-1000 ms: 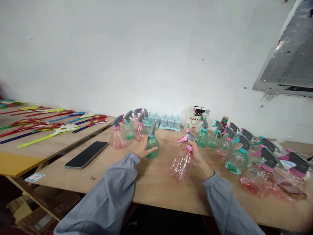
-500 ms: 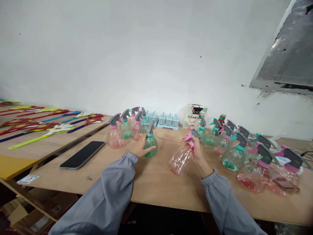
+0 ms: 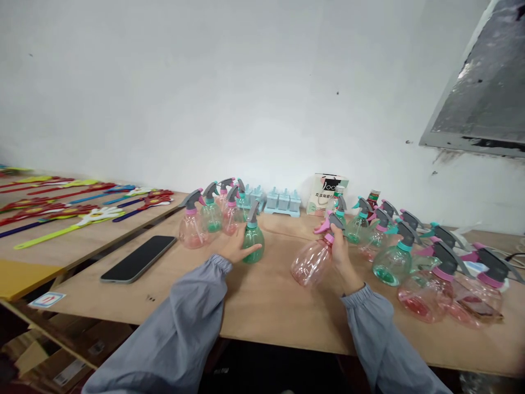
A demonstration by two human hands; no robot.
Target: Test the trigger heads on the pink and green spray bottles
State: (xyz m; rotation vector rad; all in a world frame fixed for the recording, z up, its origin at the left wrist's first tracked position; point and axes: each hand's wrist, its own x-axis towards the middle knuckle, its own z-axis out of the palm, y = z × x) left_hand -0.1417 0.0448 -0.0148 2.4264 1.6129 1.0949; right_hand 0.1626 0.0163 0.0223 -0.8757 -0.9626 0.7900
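Observation:
My right hand [image 3: 341, 251] is closed round the neck and grey-and-pink spray head of a clear pink bottle [image 3: 311, 262], which tilts with its base toward the lower left. My left hand [image 3: 238, 247] is at a green spray bottle [image 3: 253, 241] standing upright on the wooden table [image 3: 279, 317]. Its thumb lies stretched across the front of that bottle, while the other fingers are partly hidden behind it. Further left, a pink spray bottle [image 3: 192, 230] and a green one [image 3: 212, 215] stand among several others.
On the right stand several more pink and green spray bottles [image 3: 391, 265]. Light blue moulds [image 3: 283, 202] and a printed box [image 3: 326, 194] are by the wall. A black phone [image 3: 139, 259] lies left; colourful hand-shaped sticks [image 3: 98, 216] cover the neighbouring table.
My right hand has moved slightly right and up with the pink bottle. My left hand and the green bottle have stayed where they were.

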